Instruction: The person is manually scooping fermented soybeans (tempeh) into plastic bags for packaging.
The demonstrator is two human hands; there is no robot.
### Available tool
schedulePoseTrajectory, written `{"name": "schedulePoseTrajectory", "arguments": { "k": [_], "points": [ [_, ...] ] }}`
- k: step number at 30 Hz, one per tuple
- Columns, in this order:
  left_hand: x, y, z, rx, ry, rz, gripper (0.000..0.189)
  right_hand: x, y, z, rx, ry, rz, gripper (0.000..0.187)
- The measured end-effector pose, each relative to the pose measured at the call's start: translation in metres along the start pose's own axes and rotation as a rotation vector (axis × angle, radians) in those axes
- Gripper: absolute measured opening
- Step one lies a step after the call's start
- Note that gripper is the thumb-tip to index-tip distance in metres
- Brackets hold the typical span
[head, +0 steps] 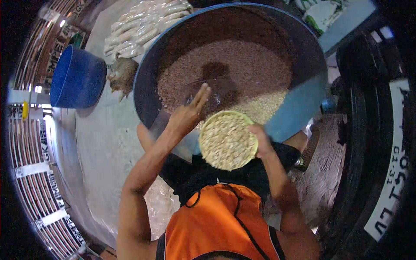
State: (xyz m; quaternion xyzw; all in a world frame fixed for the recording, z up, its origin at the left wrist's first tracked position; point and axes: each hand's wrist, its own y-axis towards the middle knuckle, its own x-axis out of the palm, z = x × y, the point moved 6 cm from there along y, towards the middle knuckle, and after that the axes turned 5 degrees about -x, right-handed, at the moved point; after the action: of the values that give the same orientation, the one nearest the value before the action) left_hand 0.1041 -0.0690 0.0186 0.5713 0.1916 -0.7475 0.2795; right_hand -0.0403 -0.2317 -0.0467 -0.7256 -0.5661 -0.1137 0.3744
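Note:
My right hand [262,143] grips the right rim of a yellow-green plastic bowl [255,152], heaped with pale split beans [227,139]. The bowl is over the near edge of a large blue tub [299,100], in front of my lap. My left hand [187,113] reaches over the tub, left of the bowl, fingers stretched out and close together. Just beyond its fingers is a dark, shiny, see-through shape [214,99], perhaps a plastic bag; whether my hand holds it is unclear. Beneath lies a broad bed of beans [247,65], mostly in shadow.
Filled clear plastic tubes [149,26] lie stacked beyond the tub at the left. A cat [123,76] sits between the tub and a blue bucket [81,78] on the pale floor [104,156]. Slatted racks [29,143] line the left side. A dark, lettered surface [367,130] stands at the right.

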Motion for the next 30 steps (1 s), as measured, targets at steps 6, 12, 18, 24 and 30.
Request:
{"name": "schedulePoseTrajectory", "arguments": {
  "k": [6, 12, 18, 24, 30],
  "points": [
    [-0.008, 0.002, 0.041, 0.485, 0.098, -0.074, 0.071, 0.009, -0.011, 0.001, -0.164, -0.013, 0.079, 0.07],
    [-0.012, -0.014, 0.048, 0.51, 0.187, -0.167, 0.071, 0.007, -0.017, 0.011, -0.118, 0.05, 0.052, 0.055],
    [0.014, -0.023, 0.046, 0.487, 0.206, -0.172, 0.066, -0.001, -0.018, 0.021, -0.077, 0.073, 0.142, 0.051],
    [0.075, -0.04, 0.06, 0.142, -0.274, -0.389, 0.081, -0.034, -0.016, 0.004, 0.232, -0.133, 0.341, 0.042],
    [0.151, -0.048, 0.083, -0.018, -0.511, -0.147, 0.081, -0.057, 0.02, -0.031, 0.875, -0.779, 0.395, 0.019]
  ]
}}
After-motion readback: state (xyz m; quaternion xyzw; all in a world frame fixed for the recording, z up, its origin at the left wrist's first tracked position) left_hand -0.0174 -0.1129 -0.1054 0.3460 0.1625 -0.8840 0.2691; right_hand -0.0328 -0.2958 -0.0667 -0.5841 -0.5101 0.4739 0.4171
